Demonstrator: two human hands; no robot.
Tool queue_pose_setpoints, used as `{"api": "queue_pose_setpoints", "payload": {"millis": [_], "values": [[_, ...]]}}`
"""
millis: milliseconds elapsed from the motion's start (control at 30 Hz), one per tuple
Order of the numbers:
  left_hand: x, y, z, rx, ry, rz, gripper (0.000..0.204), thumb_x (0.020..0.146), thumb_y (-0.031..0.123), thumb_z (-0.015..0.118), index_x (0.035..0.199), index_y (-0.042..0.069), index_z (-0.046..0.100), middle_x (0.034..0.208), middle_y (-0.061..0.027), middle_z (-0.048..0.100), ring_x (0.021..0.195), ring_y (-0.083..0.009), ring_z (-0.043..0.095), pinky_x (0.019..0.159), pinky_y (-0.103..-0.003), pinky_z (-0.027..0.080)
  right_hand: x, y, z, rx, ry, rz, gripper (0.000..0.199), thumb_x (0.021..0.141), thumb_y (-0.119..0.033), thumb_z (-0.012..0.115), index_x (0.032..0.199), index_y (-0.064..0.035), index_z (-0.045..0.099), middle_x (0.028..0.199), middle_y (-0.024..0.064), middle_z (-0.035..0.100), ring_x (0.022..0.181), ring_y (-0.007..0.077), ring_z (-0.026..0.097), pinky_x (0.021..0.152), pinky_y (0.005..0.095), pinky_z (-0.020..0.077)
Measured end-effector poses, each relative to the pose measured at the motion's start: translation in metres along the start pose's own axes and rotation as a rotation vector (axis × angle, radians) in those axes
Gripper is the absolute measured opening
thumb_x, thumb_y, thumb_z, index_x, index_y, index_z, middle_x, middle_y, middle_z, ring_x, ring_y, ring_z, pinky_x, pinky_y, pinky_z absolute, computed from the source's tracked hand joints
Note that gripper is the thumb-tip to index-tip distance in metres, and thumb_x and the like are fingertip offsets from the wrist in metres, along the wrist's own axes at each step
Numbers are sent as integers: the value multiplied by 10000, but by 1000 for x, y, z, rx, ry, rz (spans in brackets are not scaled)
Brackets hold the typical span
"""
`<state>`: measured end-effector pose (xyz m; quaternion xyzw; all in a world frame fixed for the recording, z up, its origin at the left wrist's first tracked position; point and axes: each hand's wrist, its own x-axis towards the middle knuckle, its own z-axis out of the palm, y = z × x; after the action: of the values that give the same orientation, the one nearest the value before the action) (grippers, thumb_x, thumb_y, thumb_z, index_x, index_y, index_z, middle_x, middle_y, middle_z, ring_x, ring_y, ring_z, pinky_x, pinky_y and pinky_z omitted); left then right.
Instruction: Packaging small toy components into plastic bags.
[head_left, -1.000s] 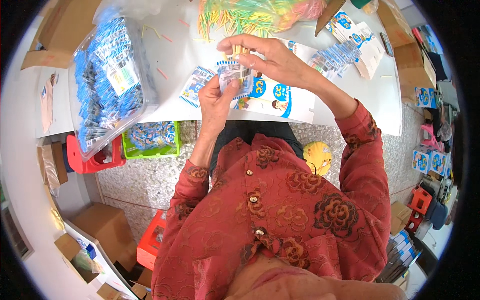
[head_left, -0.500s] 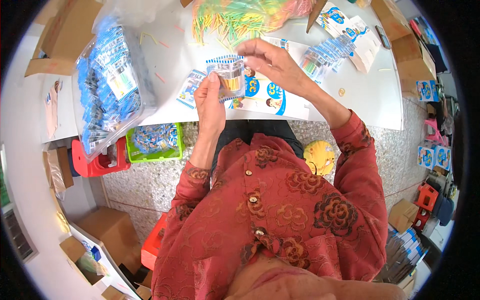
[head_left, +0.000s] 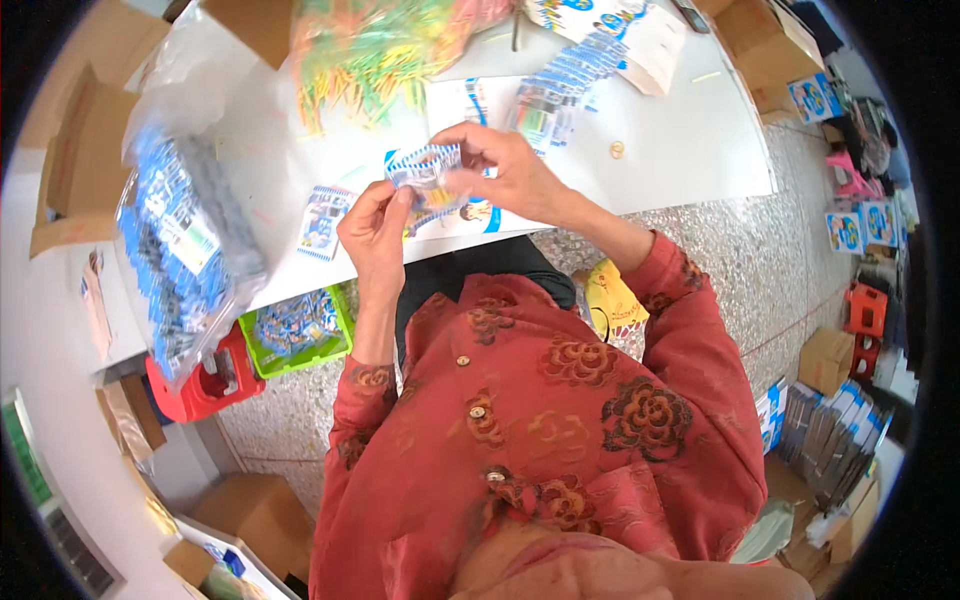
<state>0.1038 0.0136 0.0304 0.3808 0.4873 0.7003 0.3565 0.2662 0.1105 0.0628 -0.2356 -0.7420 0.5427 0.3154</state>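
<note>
A small clear packet (head_left: pixel 427 180) with blue-striped edges and yellow sticks inside is held up above the table's front edge. My left hand (head_left: pixel 375 235) pinches its left side between thumb and fingers. At its right end, my right hand (head_left: pixel 520 178) has its thumb and fingers closed about the packet's edge. The packet's top looks bowed apart. A similar packet (head_left: pixel 324 222) lies flat on the table, left of my hands. Beneath the held packet is a white and blue printed card sheet (head_left: pixel 478 217), partly hidden by my hands.
Colourful thin sticks (head_left: pixel 365 85) spill from a clear bag at the back. Several packets (head_left: pixel 565 90) lie overlapped at the back right. A clear container (head_left: pixel 245 225) of blue packets stands left, above a green basket (head_left: pixel 345 335) and a red stool (head_left: pixel 205 385). Rubber bands (head_left: pixel 617 150) lie on the right.
My right hand has come down from above the packet to its right end, its fingers closing there. The packet's top now bows apart. The whole view has shifted and turned.
</note>
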Motion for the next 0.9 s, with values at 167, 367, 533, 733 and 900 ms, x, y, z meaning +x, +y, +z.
{"api": "queue_pose_setpoints", "payload": {"millis": [167, 367, 533, 733, 900], "values": [[0, -9, 13, 103, -141, -71, 146, 845, 34, 608, 982, -15, 629, 882, -29, 626, 774, -68, 558, 668, -193, 438, -22, 32, -15, -132, 57, 33, 293, 796, -170, 670, 1023, 2, 602, 762, 51, 624, 651, 86, 563, 595, 238, 461], [10, -28, -18, 334, -58, 9, 203, 839, 30, 599, 1038, -1, 623, 922, -39, 646, 829, -89, 577, 763, -227, 454, -25, 85, -66, -188, 376, 108, 326, 820, -85, 629, 1132, -25, 557, 886, 74, 663, 750, 78, 612, 569, 233, 473], [18, -46, -90, 732, 181, 175, 223, 796, 40, 636, 1017, 16, 637, 958, -76, 645, 851, -157, 610, 764, -272, 471, -20, 103, -80, -698, 467, 244, 352, 762, -193, 683, 1045, -35, 547, 878, 169, 630, 694, 260, 626, 611, 326, 488], [29, -55, -143, 1376, 226, 363, 399, 676, 213, 749, 998, 12, 628, 991, -164, 619, 943, -337, 563, 838, -403, 440, -27, 119, -86, -820, 615, -25, 439, 743, -164, 705, 1131, -48, 538, 1041, 111, 589, 705, 205, 544, 622, 305, 454], [25, -53, -144, 1410, 260, 328, 372, 619, 208, 776, 919, 36, 639, 892, -130, 624, 870, -311, 569, 798, -394, 439, -27, 97, -77, -725, 532, 159, 506, 753, -171, 691, 1196, -47, 479, 1119, 144, 519, 766, 264, 555, 692, 350, 467]]}}
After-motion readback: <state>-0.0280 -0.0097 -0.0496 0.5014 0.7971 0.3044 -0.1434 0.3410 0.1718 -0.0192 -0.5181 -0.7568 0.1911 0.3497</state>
